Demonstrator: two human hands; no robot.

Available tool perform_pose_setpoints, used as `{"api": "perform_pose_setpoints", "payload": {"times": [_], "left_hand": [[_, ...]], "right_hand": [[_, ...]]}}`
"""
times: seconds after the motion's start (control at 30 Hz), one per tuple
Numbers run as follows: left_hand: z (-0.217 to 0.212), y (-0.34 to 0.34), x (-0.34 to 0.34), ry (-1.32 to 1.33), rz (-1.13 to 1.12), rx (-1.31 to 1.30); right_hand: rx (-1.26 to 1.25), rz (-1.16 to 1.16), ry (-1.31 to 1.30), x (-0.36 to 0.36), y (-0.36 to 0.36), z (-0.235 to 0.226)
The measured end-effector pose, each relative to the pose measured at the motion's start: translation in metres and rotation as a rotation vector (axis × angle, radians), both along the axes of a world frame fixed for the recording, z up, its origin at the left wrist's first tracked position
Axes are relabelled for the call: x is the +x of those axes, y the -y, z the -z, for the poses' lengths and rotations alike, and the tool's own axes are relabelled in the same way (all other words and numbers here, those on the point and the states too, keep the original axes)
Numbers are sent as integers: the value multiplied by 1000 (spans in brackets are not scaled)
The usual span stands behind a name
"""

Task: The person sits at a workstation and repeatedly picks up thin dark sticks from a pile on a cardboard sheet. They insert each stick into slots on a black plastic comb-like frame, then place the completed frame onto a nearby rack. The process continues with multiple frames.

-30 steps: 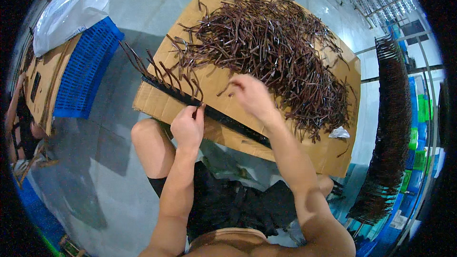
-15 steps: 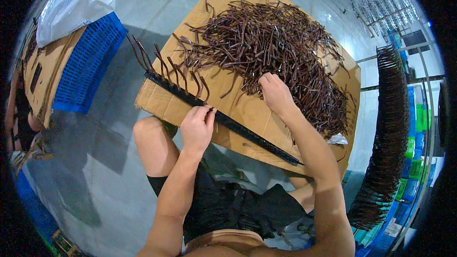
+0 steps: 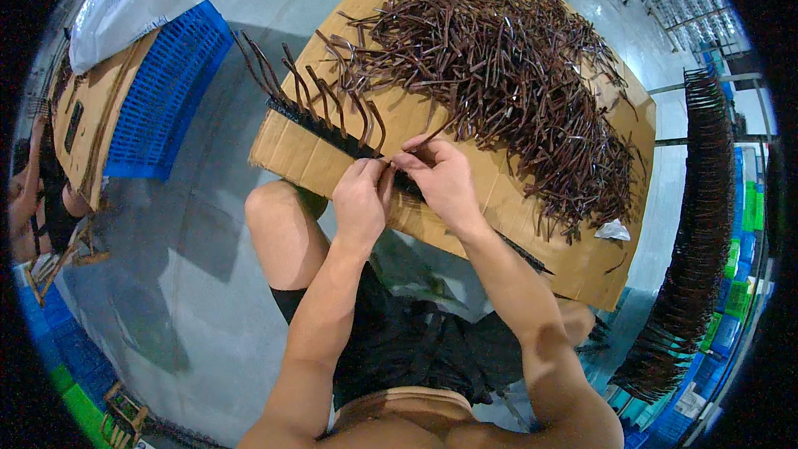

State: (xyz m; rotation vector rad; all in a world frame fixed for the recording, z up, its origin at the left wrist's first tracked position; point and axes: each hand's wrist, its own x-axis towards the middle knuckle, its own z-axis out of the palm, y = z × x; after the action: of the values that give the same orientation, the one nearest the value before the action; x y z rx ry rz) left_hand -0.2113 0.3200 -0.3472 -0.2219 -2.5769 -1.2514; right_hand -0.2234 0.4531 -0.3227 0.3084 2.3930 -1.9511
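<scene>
A long black bar (image 3: 320,129) lies slantwise along the near side of a cardboard-topped surface (image 3: 291,148). Several thin, curved, dark brown strips (image 3: 337,106) stand up from its left part. My left hand (image 3: 362,204) is closed on the bar, just right of the last standing strip. Against it, my right hand (image 3: 446,187) pinches one loose brown strip (image 3: 439,130), its far end pointing up and away. The fingertips of both hands meet over the bar, hiding the strip's near end. Beyond them spreads a big heap of similar strips (image 3: 499,58).
A crumpled white scrap (image 3: 613,230) lies at the heap's right end. Far right hangs a long rack of dark strips (image 3: 686,241), with blue and green crates (image 3: 736,299) behind. At left are a blue perforated crate (image 3: 170,91), a white plastic bag (image 3: 141,8) and another person (image 3: 54,199).
My right hand has come from the heap's edge to the bar beside my left hand, bringing one brown strip. My left hand stays on the bar. The whole view has shifted slightly.
</scene>
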Motion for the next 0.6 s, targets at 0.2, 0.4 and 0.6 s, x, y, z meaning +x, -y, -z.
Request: {"api": "perform_pose_setpoints", "payload": {"times": [0.2, 0.4, 0.6], "left_hand": [[-2, 1, -1, 37, 16, -25], [-3, 3, 2, 140, 49, 68], [0, 16, -4, 90, -133, -17]], "right_hand": [[34, -53, -21, 1, 4, 2], [463, -328, 0, -5, 2, -21], [474, -421, -39, -89, 3, -16]]}}
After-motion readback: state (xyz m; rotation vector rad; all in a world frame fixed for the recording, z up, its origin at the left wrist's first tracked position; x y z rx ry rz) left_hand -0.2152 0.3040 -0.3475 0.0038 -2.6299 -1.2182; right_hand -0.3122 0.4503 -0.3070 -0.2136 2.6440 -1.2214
